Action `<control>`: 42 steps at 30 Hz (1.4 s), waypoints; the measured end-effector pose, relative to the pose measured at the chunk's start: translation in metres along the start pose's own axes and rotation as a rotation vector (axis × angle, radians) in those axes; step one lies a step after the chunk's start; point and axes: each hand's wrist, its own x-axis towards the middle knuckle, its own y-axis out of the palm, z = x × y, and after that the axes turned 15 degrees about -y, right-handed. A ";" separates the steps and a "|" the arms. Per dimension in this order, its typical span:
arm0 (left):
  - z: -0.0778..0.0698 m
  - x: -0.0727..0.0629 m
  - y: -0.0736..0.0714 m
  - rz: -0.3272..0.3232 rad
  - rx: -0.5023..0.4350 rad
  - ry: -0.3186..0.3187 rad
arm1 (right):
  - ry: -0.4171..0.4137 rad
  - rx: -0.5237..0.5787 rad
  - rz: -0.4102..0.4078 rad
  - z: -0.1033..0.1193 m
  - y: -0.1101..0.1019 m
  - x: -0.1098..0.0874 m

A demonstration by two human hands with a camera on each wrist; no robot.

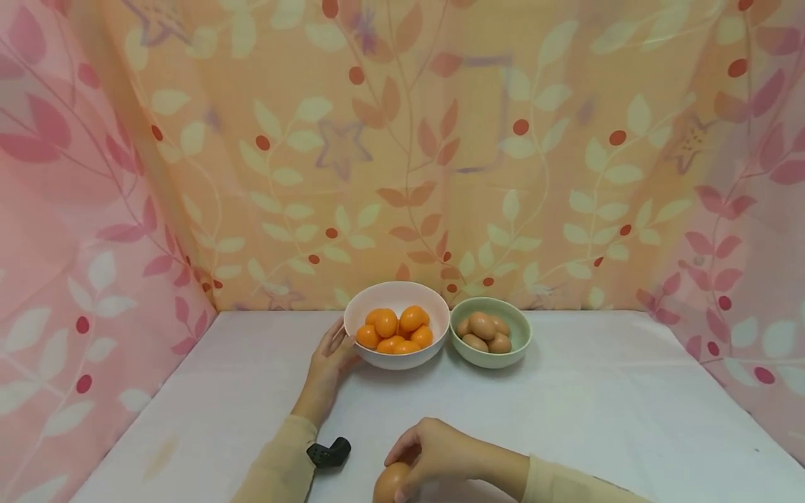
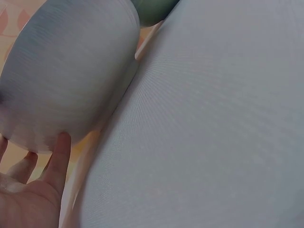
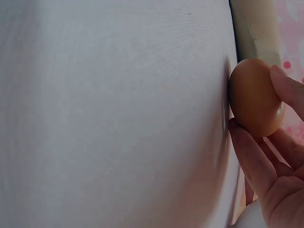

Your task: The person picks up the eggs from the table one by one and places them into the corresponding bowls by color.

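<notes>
My right hand (image 1: pixel 434 454) pinches a brown egg (image 1: pixel 391 482) between thumb and fingers, low at the near edge of the head view. In the right wrist view the egg (image 3: pixel 256 97) is at or very near the white cloth, thumb on one side and fingers on the other. My left hand (image 1: pixel 330 358) is at the left side of a pinkish-white bowl (image 1: pixel 397 361) holding several small orange fruits (image 1: pixel 386 323). Seen from the left wrist, extended fingertips touch the outer wall of the bowl (image 2: pixel 71 71). Beside it stands a smaller green bowl (image 1: pixel 490 360) with several brown eggs (image 1: pixel 482 326).
White cloth (image 1: pixel 604 412) covers the table. Leaf-patterned curtains (image 1: pixel 402 140) hang behind it and along both sides. A black device (image 1: pixel 330 453) shows at the left sleeve's cuff. The two bowls stand close together near the back curtain.
</notes>
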 end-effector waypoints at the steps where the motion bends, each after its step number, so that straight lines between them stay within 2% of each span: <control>1: 0.001 0.000 0.001 0.006 -0.002 0.000 | 0.004 0.001 -0.004 0.000 0.000 -0.001; 6: 0.001 0.000 0.002 0.003 0.009 -0.004 | -0.006 -0.013 -0.046 0.005 -0.009 -0.004; 12: -0.004 0.004 0.001 0.002 0.004 0.001 | -0.051 -0.090 -0.178 0.012 -0.037 -0.008; 17: -0.005 0.004 0.001 0.009 -0.006 -0.014 | -0.055 -0.113 -0.263 0.018 -0.058 -0.016; 28: -0.004 0.004 0.000 0.010 -0.014 -0.012 | -0.033 -0.146 -0.352 0.020 -0.083 -0.021; 35: -0.004 0.005 -0.001 0.007 -0.018 -0.026 | -0.055 -0.159 -0.420 0.016 -0.105 -0.026; 42: -0.002 0.006 0.000 -0.004 -0.013 -0.037 | 0.042 -0.218 -0.538 0.010 -0.121 -0.034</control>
